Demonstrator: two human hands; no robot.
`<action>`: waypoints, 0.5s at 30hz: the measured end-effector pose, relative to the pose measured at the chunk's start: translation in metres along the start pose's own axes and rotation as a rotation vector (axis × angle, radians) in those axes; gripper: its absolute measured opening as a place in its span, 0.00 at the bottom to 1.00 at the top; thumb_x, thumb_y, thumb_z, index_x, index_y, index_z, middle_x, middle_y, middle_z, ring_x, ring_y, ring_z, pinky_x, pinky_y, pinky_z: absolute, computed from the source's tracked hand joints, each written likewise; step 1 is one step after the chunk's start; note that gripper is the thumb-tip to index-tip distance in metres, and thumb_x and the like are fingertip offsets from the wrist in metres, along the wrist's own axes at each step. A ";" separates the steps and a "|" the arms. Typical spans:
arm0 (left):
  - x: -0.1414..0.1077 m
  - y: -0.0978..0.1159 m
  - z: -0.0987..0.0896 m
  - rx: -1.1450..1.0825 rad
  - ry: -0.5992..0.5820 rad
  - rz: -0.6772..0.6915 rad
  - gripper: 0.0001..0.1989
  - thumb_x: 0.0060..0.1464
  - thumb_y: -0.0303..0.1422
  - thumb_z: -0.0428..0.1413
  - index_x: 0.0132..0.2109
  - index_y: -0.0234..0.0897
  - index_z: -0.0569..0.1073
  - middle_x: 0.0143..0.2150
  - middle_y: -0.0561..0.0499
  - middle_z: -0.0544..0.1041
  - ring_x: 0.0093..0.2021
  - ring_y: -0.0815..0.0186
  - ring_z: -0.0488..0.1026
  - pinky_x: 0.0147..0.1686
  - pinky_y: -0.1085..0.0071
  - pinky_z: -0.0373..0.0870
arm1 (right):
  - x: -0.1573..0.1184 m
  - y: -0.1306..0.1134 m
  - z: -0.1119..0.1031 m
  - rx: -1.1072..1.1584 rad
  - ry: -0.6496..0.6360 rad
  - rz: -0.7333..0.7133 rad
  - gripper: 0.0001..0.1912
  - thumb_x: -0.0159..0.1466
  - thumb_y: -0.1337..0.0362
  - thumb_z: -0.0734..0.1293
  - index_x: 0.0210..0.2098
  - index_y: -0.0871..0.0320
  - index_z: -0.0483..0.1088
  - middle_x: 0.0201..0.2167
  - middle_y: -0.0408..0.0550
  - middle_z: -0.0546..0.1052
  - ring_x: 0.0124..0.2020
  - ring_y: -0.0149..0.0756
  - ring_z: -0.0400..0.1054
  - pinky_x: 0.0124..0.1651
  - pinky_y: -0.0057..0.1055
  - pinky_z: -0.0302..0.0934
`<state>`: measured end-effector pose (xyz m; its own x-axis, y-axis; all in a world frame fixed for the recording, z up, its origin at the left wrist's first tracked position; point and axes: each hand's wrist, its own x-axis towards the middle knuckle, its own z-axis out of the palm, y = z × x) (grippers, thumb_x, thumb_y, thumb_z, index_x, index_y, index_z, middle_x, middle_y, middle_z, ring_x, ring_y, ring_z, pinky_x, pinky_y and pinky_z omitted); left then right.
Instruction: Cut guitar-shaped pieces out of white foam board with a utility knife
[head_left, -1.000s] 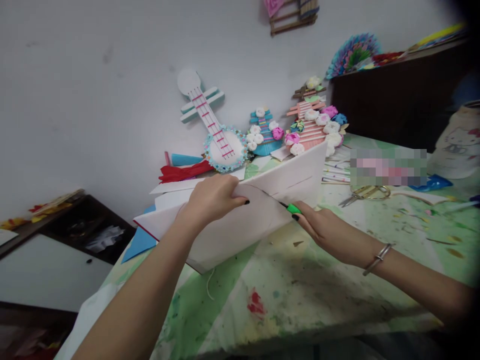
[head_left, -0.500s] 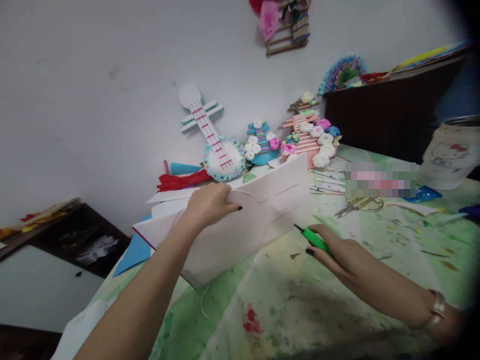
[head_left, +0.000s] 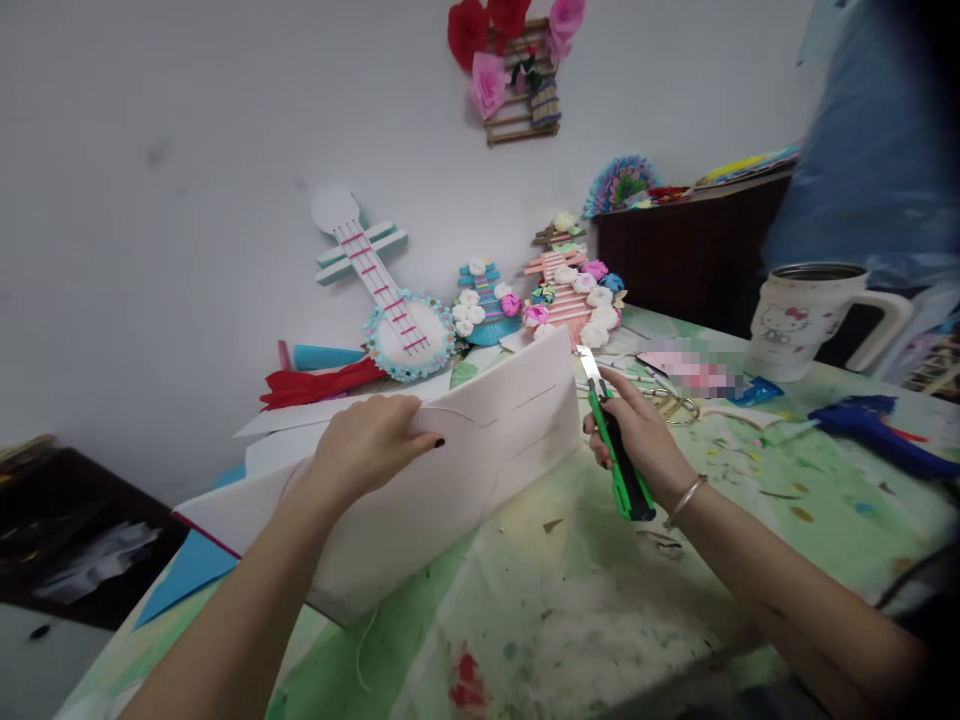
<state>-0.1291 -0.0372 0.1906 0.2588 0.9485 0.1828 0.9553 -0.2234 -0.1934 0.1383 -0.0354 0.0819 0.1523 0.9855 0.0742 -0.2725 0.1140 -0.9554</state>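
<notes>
A white foam board (head_left: 450, 480) with a drawn outline stands on its long edge on the table, tilted a little. My left hand (head_left: 375, 440) grips its top edge, thumb on the near face and fingers hidden behind. In my right hand (head_left: 634, 425) is a utility knife (head_left: 619, 455) with a green and black handle. Its blade points up and is extended, close to the board's right end but apart from it. My fingers wrap round the handle.
Behind the board lean a white paper lute (head_left: 409, 335) and flower-trimmed blue (head_left: 491, 305) and pink (head_left: 566, 290) instrument crafts. Gold-handled scissors (head_left: 679, 408), a white mug (head_left: 802, 325) and a blue glue gun (head_left: 885, 435) lie or stand at the right on the stained green tablecloth (head_left: 555, 600).
My right hand has turned and lifted the knife, so its blade now points upward beside the board's end. The whole view has shifted to the right; my left hand keeps its grip.
</notes>
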 end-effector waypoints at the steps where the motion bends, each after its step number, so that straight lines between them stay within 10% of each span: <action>1: 0.000 0.000 0.000 -0.002 0.007 0.001 0.15 0.50 0.47 0.53 0.28 0.40 0.67 0.29 0.47 0.72 0.30 0.56 0.69 0.25 0.68 0.51 | -0.002 0.001 0.003 -0.005 -0.007 -0.007 0.31 0.60 0.62 0.59 0.63 0.48 0.50 0.21 0.37 0.69 0.13 0.28 0.59 0.14 0.25 0.55; 15: -0.004 0.005 -0.011 -0.009 0.111 -0.015 0.13 0.54 0.44 0.53 0.30 0.40 0.68 0.30 0.49 0.75 0.33 0.57 0.71 0.25 0.70 0.50 | 0.000 -0.015 0.004 -0.007 -0.035 -0.093 0.36 0.61 0.62 0.58 0.67 0.45 0.45 0.23 0.38 0.69 0.14 0.26 0.60 0.15 0.25 0.56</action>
<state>-0.1233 -0.0442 0.1998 0.2578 0.9212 0.2914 0.9604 -0.2114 -0.1812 0.1383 -0.0369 0.0974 0.1431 0.9746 0.1723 -0.2522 0.2043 -0.9459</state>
